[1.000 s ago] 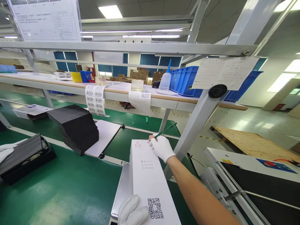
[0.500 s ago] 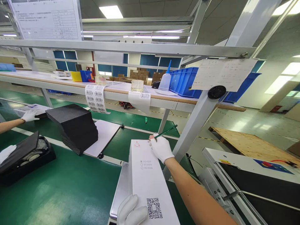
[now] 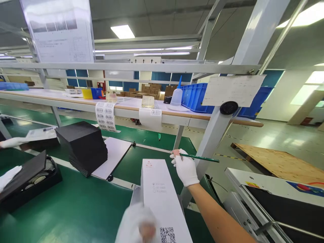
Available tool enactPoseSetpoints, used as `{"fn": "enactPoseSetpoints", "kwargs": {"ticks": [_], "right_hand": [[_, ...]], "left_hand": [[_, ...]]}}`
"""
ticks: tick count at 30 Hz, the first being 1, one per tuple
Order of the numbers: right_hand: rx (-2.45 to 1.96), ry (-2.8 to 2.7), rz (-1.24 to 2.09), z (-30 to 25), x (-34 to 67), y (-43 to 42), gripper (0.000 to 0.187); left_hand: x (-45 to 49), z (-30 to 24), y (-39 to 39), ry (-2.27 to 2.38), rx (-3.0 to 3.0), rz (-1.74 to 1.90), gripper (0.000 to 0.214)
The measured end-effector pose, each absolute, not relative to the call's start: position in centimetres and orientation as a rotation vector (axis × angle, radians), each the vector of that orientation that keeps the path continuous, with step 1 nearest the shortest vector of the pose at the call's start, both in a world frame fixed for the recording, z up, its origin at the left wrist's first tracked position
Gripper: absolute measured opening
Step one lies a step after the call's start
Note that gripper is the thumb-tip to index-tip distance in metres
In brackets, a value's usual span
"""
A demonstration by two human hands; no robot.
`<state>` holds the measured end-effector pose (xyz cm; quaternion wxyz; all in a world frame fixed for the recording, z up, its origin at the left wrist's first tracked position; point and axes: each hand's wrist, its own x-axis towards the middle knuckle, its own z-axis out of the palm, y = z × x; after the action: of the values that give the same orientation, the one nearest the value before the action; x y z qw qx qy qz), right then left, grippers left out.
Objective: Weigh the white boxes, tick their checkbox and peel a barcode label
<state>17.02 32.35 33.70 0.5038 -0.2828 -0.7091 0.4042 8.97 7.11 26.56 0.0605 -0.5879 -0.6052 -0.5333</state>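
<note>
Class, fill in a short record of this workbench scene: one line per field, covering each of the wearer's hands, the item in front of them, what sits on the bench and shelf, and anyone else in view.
Right hand: gloved right hand holds a green pencil, just right of the box's far end
Left hand: gloved left hand, blurred, at the box's near end
Box: long white box with three option lines and a QR code
Bench: stack of black sheets on the green mat
Shelf: barcode labels, squeeze bottle, blue bins
Others: a co-worker's gloved hand at a black case

White box with a black QR code; green pencil; white-gloved right hand; green counter; black stack at left.
</note>
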Motion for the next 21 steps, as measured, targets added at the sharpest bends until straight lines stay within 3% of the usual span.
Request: {"fn": "enactPoseSetpoints", "kwargs": {"ticks": [3,7,10,14,21], "right_hand": [[-0.568,-1.8,0.729,36.8,17.1,33.2,0.053],[-0.348,-1.904,0.071,42.8,15.5,34.7,0.034],[-0.268,-1.971,-0.346,47.0,13.7,35.8,0.026],[-0.37,-2.027,-0.602,50.0,11.6,36.9,0.018],[-0.375,-2.076,-0.746,49.9,9.9,37.3,0.019]], "left_hand": [[3.1,33.0,11.6,-1.834,-1.687,-1.532,0.036],[-4.0,43.4,19.5,-1.748,-1.394,-1.4,0.036],[-7.0,48.2,24.2,-1.707,-1.281,-1.316,0.044],[-8.5,48.7,26.8,-1.758,-1.309,-1.094,0.043],[-8.8,47.1,26.7,-1.69,-1.273,-0.996,0.04]]}}
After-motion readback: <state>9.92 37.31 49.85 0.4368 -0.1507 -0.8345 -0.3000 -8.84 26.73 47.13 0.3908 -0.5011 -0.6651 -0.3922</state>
